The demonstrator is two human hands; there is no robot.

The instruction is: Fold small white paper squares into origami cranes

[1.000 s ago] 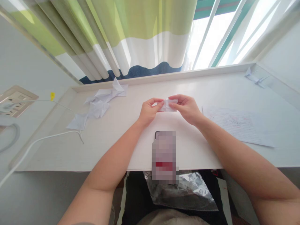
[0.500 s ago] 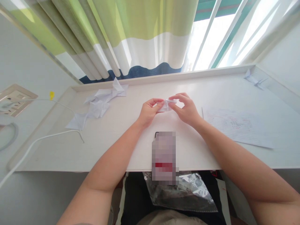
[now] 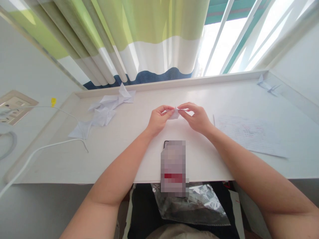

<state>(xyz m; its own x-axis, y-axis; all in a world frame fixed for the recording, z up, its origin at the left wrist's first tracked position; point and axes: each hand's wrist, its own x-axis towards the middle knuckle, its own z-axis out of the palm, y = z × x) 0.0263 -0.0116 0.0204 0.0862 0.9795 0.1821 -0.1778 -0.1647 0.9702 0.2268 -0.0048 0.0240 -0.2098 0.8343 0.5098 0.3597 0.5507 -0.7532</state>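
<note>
A small piece of folded white paper point(image 3: 175, 114) is held between my two hands above the middle of the white table. My left hand point(image 3: 159, 119) pinches its left side between thumb and fingers. With thumb and fingertips, my right hand point(image 3: 195, 115) grips the right side. A small peak of the paper stands up between the fingertips, while parts of its edges are hidden behind them. Nearer to me, a phone-shaped thing point(image 3: 173, 166), blurred by pixels, lies at the table's front edge.
Several folded white paper pieces point(image 3: 104, 113) lie at the left, beside a white cable point(image 3: 47, 146). A lined sheet of paper point(image 3: 249, 136) rests at the right. Thin folded papers point(image 3: 269, 87) sit in the far right corner. A clear plastic bag point(image 3: 194, 209) lies on my lap.
My right hand has tilted and its fingers have closed down on the paper's right side. The paper now shows a small upright peak. My left hand keeps its pinch.
</note>
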